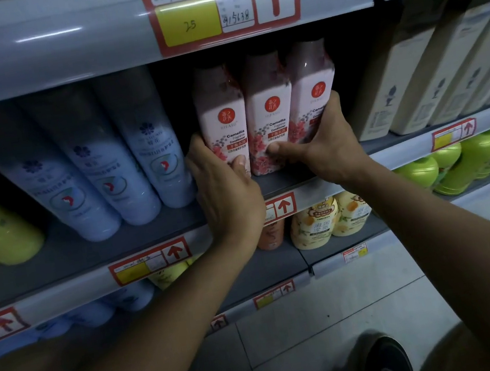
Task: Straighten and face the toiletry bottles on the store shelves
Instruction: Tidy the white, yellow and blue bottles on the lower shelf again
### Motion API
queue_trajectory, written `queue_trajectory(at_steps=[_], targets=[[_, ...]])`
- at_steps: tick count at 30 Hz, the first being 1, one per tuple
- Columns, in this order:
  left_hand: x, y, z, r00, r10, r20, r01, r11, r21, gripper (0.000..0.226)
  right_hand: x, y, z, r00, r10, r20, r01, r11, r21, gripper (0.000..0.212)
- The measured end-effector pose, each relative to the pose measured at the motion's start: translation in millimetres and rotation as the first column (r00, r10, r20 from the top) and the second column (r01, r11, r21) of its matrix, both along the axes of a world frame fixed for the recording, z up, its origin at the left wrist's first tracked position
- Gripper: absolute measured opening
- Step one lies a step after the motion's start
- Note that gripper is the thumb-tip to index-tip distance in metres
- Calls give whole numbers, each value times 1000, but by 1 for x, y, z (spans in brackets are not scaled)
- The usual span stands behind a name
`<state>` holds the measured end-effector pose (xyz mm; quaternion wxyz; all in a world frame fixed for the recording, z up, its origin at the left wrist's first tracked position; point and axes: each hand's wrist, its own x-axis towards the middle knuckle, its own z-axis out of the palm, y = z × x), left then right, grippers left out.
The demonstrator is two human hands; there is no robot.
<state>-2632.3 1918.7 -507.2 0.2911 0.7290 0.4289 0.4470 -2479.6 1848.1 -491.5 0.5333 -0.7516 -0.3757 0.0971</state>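
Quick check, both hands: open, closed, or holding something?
Left hand: grips the left pink bottle, thumb on its front.
Right hand: grips the right pink bottle, thumb touching the middle pink bottle.

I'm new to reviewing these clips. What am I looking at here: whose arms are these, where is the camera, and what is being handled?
No machine here: a person wears one camera on the head, looking down at their own bare hands. The left hand grips the outer side of the leftmost of three pink-and-white flowered Camellia conditioner bottles on a grey store shelf; the right hand grips the rightmost, squeezing the row together. Pale blue bottles stand to their left, cream boxes to their right. Labels face forward.
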Motion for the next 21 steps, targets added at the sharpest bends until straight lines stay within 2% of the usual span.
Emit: queue_trajectory(at_steps=[14, 18, 21], targets=[[-7, -1, 2, 1000, 17, 16, -15, 997, -72, 57, 0, 1, -1, 999, 36, 5, -36, 999, -21, 89], [-8, -2, 3, 999, 6, 48, -2, 997, -80, 56, 0, 4, -3, 999, 50, -7, -50, 999, -4, 93], [-7, -2, 3, 998, 3, 66, 3, 996, -89, 57, -1, 6, -3, 999, 52, -12, -52, 998, 26, 104]])
